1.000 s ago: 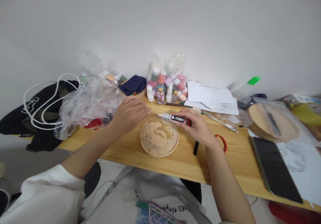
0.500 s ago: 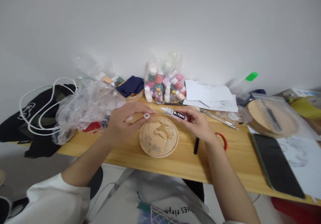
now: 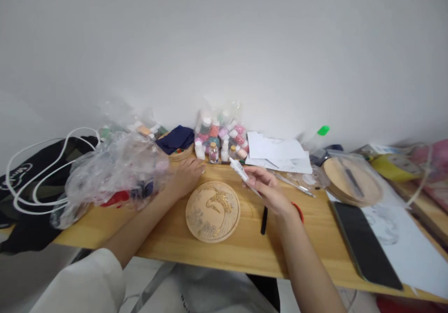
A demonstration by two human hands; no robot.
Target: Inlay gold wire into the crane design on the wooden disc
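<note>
My right hand (image 3: 268, 187) is closed around a white glue tube (image 3: 240, 169), its pale nozzle pointing up and to the left. Palm down, my left hand (image 3: 187, 176) reaches to the tabletop behind a round wooden disc (image 3: 213, 212). Its fingers are close together and bent downward, so whatever is under the fingertips is hidden. A bird in gold and grey lines decorates the disc, which lies flat, apart from both hands. Small bottles (image 3: 213, 154) stand just beyond my left fingertips.
Crumpled plastic bags (image 3: 115, 173) and a white cable (image 3: 35, 205) lie at the left. Behind the bottles sits a bag of coloured jars (image 3: 222, 133), beside white papers (image 3: 276, 149). A black stick (image 3: 264, 220), red scissor handle (image 3: 298, 211), phone (image 3: 364, 243) and wooden rounds (image 3: 350, 180) are rightward.
My left hand has lowered from above the disc to the table behind it; the white cap it pinched is out of sight. The glue tube has turned in my right hand. The view has tilted up.
</note>
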